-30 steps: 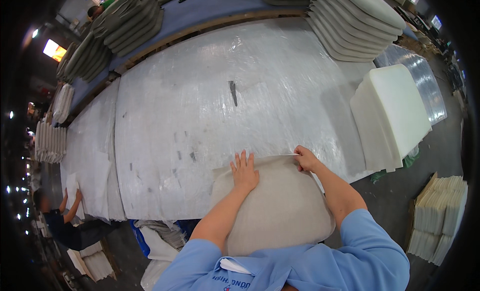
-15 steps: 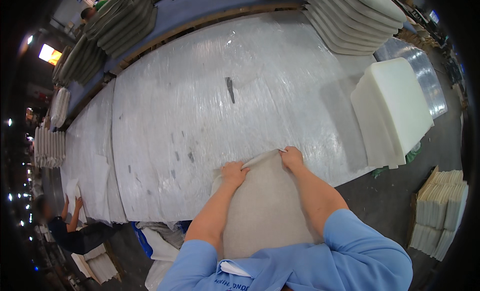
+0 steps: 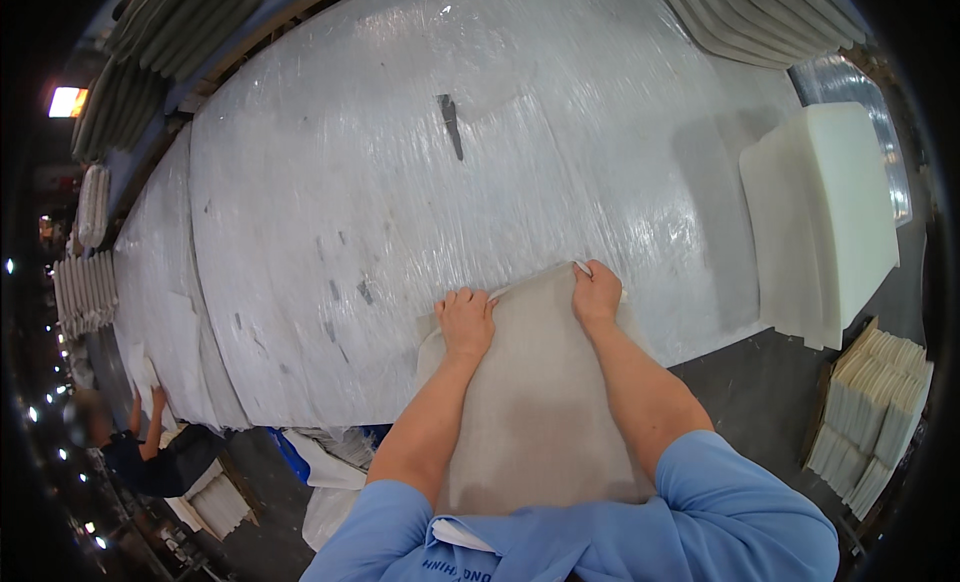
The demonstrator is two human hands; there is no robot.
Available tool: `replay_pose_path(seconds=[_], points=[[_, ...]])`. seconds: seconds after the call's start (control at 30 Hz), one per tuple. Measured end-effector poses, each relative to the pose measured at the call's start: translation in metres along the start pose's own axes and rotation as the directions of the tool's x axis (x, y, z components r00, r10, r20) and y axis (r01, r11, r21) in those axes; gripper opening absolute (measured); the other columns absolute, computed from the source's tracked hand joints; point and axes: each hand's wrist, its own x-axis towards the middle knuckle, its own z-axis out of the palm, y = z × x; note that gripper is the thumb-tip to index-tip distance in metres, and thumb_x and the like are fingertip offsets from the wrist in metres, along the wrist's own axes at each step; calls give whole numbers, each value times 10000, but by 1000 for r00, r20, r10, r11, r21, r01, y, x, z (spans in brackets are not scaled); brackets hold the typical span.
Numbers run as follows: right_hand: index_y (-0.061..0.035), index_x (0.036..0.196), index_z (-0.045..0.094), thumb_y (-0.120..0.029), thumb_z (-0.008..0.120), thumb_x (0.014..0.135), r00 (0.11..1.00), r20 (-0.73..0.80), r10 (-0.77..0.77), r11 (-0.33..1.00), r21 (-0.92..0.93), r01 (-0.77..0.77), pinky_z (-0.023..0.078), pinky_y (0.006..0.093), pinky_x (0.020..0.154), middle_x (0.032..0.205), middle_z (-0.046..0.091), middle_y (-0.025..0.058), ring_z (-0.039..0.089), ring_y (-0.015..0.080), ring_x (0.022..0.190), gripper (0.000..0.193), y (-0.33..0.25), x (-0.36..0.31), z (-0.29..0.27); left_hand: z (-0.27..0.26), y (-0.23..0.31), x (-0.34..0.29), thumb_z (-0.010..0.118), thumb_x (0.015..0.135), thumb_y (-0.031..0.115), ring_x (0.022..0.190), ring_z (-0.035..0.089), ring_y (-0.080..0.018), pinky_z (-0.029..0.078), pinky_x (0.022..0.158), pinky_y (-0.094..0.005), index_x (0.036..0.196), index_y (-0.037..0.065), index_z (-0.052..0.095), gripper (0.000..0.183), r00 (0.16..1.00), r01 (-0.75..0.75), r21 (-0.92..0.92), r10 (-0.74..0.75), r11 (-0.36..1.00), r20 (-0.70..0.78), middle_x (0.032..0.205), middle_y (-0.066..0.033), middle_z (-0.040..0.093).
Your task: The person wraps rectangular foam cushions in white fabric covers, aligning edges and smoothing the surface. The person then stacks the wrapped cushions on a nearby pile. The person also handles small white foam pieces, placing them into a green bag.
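Observation:
A beige-grey fabric cover [image 3: 540, 392] hangs from the near edge of the plastic-wrapped table [image 3: 330, 182] down toward my body, its upper part lying on the plastic. At its far left corner my left hand [image 3: 466, 324] is closed on the edge, fingers bent over it. My right hand [image 3: 597, 294] pinches the far right corner between thumb and fingers. Between the hands the far edge runs fairly straight, slanting up to the right. Whether anything is inside the cover cannot be seen.
Pale foam pads [image 3: 850, 202] stand stacked at the table's right end. Grey-beige cushions [image 3: 760, 22] are piled at the far right, darker ones [image 3: 180, 27] at the far left. Another person [image 3: 150, 452] works at the left. Folded pale pieces [image 3: 870, 412] sit on the right floor.
Both hands have moved slightly farther onto the table with the cover's edge, and more of the cover shows flat between my arms. The view has shifted nearer the table.

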Motion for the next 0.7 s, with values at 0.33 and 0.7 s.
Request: replay_pose_path(seconds=[0.33, 0.7], points=[[-47, 974, 748, -311, 707, 900, 963, 251, -100, 956, -242, 163, 527, 420, 822, 937, 747, 162, 696, 351, 885, 277, 4, 18, -53, -49, -28, 3, 687, 922, 461, 1176, 523, -320, 321, 1052, -513, 1073, 132, 763, 371, 944, 109, 129, -144, 986, 298, 1146, -84, 672], [-65, 1019, 725, -249, 594, 999, 996, -58, 61, 990, -125, -68, 520, 459, 853, 1034, 731, 162, 678, 366, 974, 228, 24, 21, -46, -28, -68, -26, 666, 953, 368, 1057, 552, -318, 382, 949, -489, 996, 118, 730, 262, 945, 318, 116, -324, 941, 42, 1071, -106, 643]])
